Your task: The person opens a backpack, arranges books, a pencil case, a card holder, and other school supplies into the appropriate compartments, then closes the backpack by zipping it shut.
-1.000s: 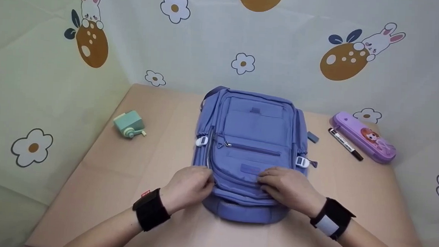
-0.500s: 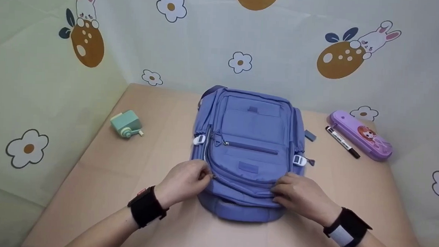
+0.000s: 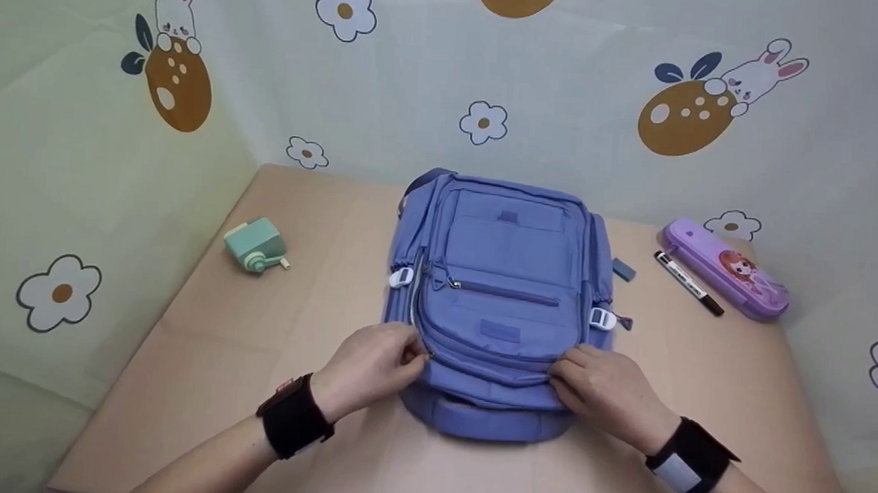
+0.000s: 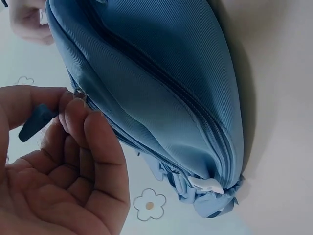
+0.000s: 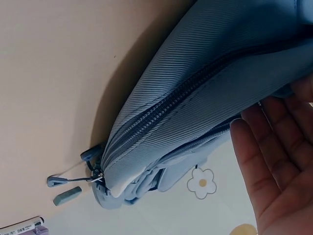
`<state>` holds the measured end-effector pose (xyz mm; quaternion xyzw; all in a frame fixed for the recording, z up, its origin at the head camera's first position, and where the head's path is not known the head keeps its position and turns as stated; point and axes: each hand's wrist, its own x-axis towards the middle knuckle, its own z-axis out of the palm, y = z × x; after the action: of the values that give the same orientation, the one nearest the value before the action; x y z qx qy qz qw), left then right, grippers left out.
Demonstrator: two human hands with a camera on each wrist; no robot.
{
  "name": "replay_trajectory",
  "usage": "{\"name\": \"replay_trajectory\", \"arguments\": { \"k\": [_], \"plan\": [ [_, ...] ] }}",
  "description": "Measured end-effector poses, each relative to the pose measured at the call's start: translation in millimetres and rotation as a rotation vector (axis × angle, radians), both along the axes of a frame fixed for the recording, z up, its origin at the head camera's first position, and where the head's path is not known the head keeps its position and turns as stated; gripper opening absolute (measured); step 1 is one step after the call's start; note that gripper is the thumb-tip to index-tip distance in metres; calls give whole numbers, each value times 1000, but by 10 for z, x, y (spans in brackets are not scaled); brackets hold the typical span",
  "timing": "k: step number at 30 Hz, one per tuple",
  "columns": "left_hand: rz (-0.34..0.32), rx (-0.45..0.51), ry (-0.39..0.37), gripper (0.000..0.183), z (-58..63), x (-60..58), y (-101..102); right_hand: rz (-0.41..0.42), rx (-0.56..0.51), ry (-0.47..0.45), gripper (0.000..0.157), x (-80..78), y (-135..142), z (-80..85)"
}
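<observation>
Purply-blue backpack (image 3: 514,250) with white buckles (image 3: 602,318), lying front-up on the table (image 3: 332,271). Left hand (image 3: 373,359) pinches a zipper pull (image 4: 36,123); right hand (image 3: 606,389) touches the lower right edge, can't tell if gripping.

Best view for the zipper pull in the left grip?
Left wrist: close up, the tab of the zipper pull sticks out of the left grip. Head: the left grip covers it; no tab can be made out. Right wrist: not visible; only another pull beside the backpack.
</observation>
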<state>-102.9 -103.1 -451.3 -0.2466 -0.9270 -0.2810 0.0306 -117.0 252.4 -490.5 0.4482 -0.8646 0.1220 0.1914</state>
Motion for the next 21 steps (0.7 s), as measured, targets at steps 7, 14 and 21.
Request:
{"name": "replay_trajectory", "arguments": {
  "k": [7,14,21],
  "plan": [
    [-90,-52,60,5,-10,53,228,-3,-17,25,12,-9,-10,43],
    [-179,-105,113,6,-23,43,533,-4,-26,34,11,-10,-10,22],
    [-188,-100,70,5,-16,4,650,27,-32,-37,12,-33,49,25]
  ]
}}
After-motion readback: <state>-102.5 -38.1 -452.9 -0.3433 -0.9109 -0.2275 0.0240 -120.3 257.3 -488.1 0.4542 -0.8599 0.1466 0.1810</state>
